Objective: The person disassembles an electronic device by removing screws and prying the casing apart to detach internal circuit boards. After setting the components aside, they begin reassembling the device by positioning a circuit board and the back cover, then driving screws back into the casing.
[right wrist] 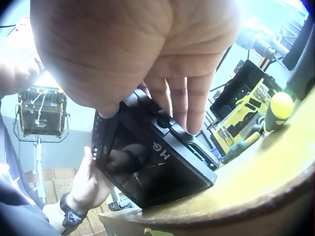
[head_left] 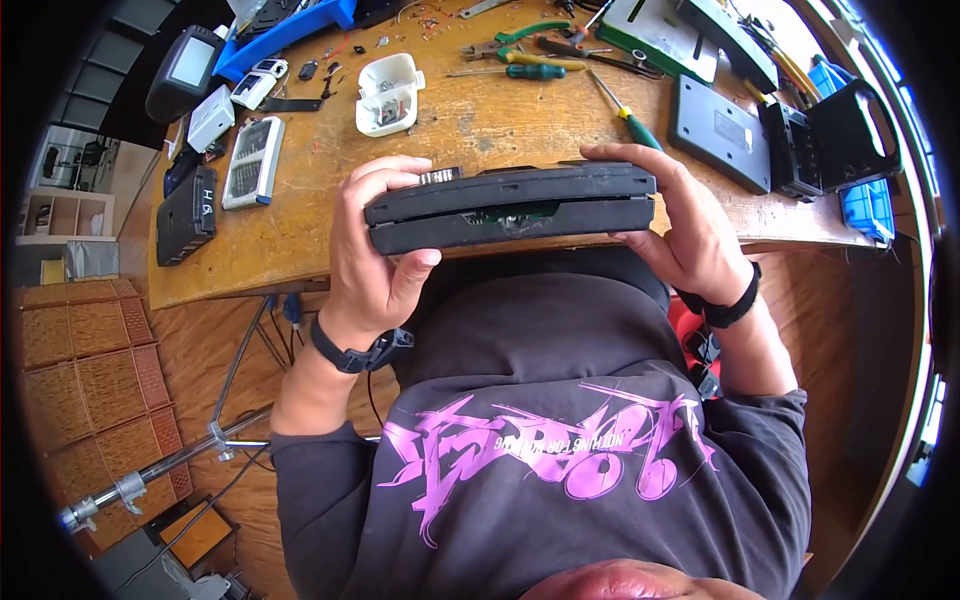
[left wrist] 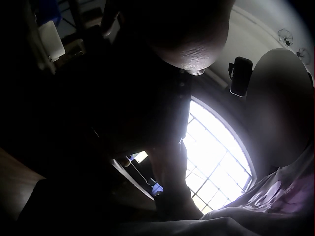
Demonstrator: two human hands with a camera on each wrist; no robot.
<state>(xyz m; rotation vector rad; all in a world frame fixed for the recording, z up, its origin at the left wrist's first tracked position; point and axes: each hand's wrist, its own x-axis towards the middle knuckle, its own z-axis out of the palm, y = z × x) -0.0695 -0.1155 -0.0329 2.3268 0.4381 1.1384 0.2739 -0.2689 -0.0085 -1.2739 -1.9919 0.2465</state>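
1. Scuffed, grainy wood tops the workbench (head_left: 260, 240) beyond the person's dark shirt.
2. The black casing (head_left: 420, 235), boxy plastic, is held up around the bench's near edge; its glossy, flat screen (right wrist: 142, 172) shows in the right wrist view.
3. The left hand (head_left: 365, 255) and right hand (head_left: 700, 235) grip opposite ends, fingers round the far side, holding the casing between them.
4. The step seems to be handling the casing with its long seam parted; the next move likely calls for level, two-ended support.
5. A white container (head_left: 400, 128), smooth and two-celled, sits beyond.
6. Green circuit board (head_left: 541, 211) peeks through the gap.
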